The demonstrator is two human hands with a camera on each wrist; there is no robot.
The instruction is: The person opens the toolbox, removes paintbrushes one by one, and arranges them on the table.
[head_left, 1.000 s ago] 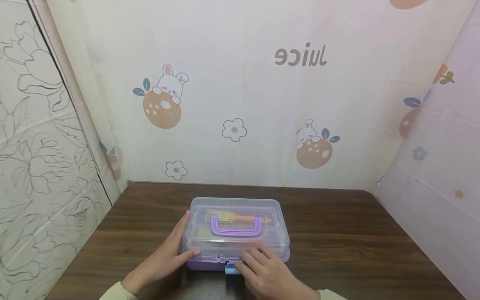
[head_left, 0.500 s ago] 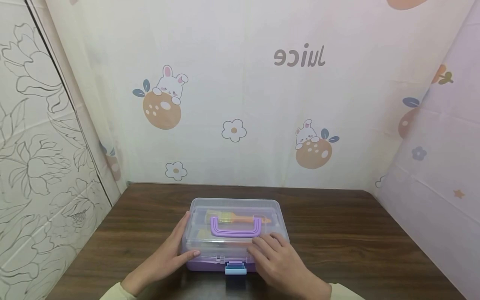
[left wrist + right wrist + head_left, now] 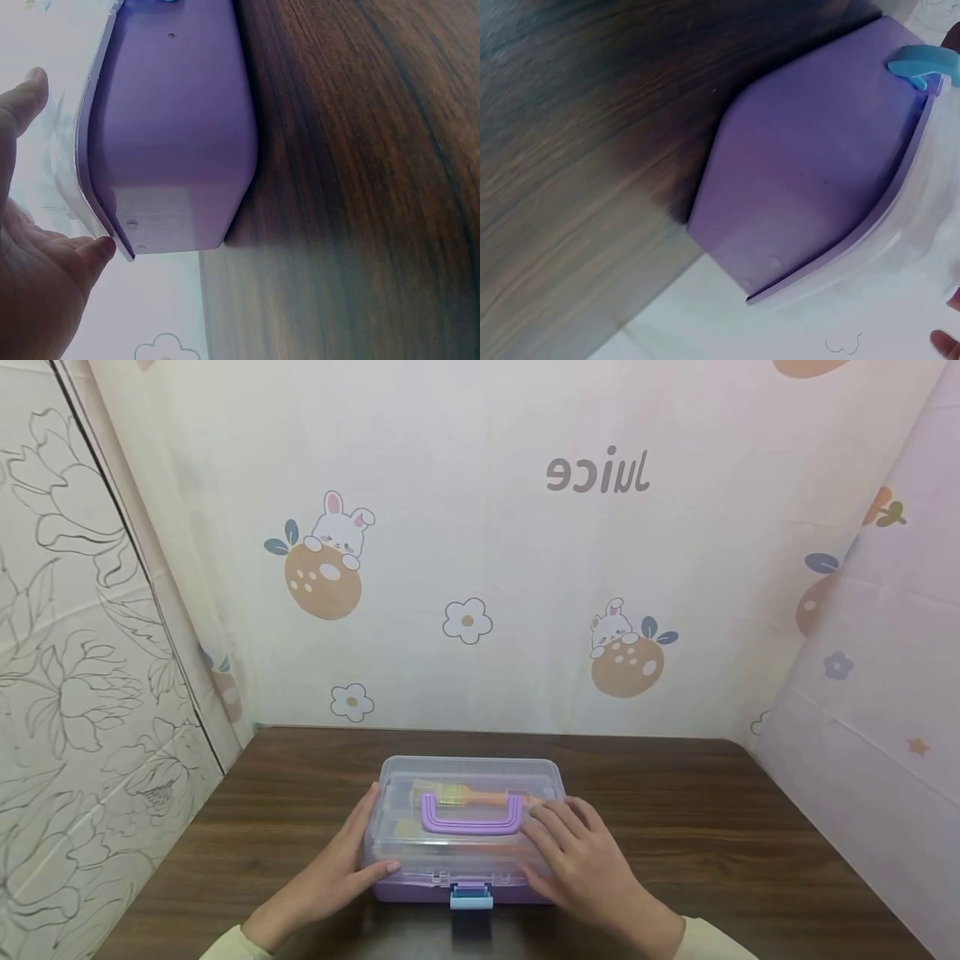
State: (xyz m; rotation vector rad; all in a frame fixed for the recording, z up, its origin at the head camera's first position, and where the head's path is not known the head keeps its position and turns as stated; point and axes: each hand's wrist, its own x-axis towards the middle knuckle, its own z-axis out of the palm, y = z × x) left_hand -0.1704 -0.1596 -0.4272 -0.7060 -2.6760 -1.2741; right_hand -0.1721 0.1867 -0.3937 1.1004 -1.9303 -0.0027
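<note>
A storage box with a purple base [image 3: 412, 892] and a clear lid [image 3: 468, 766] sits on the table, its lid down. On top lies a purple carry handle [image 3: 472, 827]. The light blue latch [image 3: 472, 901] at the front sticks outward. Beneath the lid shows a paintbrush [image 3: 483, 797] with an orange handle; other contents are blurred. My left hand [image 3: 337, 868] rests against the box's left side, fingers extended, thumb at the front left corner. Over the right part of the lid is my right hand [image 3: 585, 856], its fingers loosely bent; firm contact is hard to make out.
The box stands near the front of a dark wooden table [image 3: 675, 810]. Behind it hangs a pale curtain [image 3: 525, 552] printed with rabbits and flowers. Patterned sheets also border the left and right sides.
My right hand has left the front latch and moved right and back to the lid's right side. The latch came into full view. The left hand and box have stayed put.
</note>
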